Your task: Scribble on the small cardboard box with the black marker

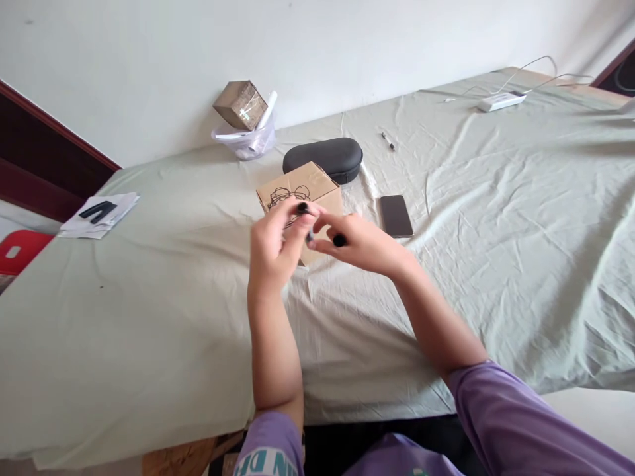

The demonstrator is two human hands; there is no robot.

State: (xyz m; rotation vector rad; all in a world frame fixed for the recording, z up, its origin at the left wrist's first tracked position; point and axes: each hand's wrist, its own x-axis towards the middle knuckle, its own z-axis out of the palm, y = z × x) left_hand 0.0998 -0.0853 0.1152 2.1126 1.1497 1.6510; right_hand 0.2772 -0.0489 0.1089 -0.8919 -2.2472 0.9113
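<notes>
Both my hands are raised close together above a cardboard box with a black line drawing on its top. Between the thumb and fingers of my left hand is a small black round-ended piece, which looks like a pen cap. My right hand is closed around a black marker, its dark end showing between the fingers. A greyish tip shows between the two hands, slightly blurred. My fingers cover most of both pieces and the near part of the box.
Behind the box lies a black zip case. A phone and a pen rest to the right. Farther back are a plastic tub holding a brown box, and a power strip. Papers carry a black stapler-like object.
</notes>
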